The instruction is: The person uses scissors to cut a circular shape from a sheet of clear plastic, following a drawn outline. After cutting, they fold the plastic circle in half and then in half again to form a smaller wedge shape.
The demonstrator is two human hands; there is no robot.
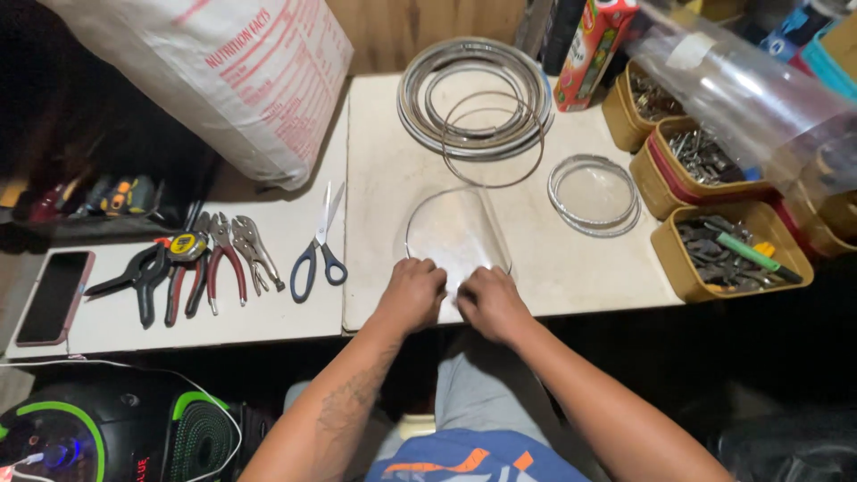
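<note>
A thin metal ring with clear film stretched over it (457, 225) lies on the white table near the front edge. My left hand (412, 293) grips its near left rim with curled fingers. My right hand (489, 302) pinches the near rim just beside it, the two hands almost touching. A stack of large metal rings (475, 96) lies at the back of the table, and a smaller pair of rings (594, 195) sits to the right.
Blue-handled scissors (317, 245), pliers and clamps (192, 268) and a phone (54, 296) lie on the left board. Yellow tubs of metal parts (728, 250) line the right side. A large white sack (232, 80) stands at back left, a red carton (594, 49) behind.
</note>
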